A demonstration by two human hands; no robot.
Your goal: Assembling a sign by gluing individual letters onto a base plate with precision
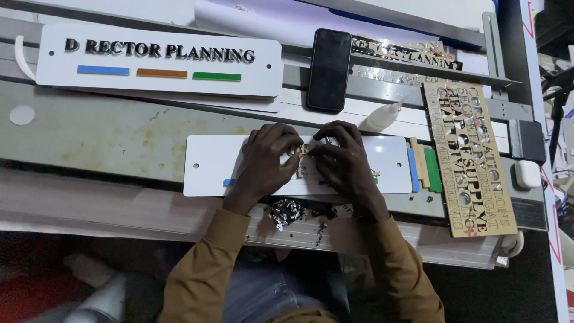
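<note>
Fingers [297, 149] of both hands are meeting at the centre of the blank white sign plate [209, 161], pinching a small pale cut-out piece [304, 157], likely a letter; its exact shape is too small to tell. Left hand [266, 164] is lying knuckles up, fingertips curled in and pressed close on the piece. Right hand [344, 161] is mirroring it, fingertips bunched tightly against the same spot.

Judgement: the piece looks thin, light and stiff, easy to snap or lose, best gripped by its edges with fingertips only. The plate beneath looks rigid, smooth and probably slippery.

The plate is lying flat on the grey worktop [107, 134], with a small blue strip [229, 182] at its 8 o'clock edge. At 3 o'clock, blue, tan and green strips [426, 168] are stacked off its end. Beyond them a tan cut-letter sheet [472, 161] is lying lengthwise. At 6 o'clock, crumpled foil scraps [286, 210] are sitting. At 1 o'clock a white glue bottle [381, 116] is resting tipped over. At 12 o'clock a dark phone [329, 69] is lying face up. At 10 o'clock a finished white sign [158, 60] with three coloured bars is lying.
</note>
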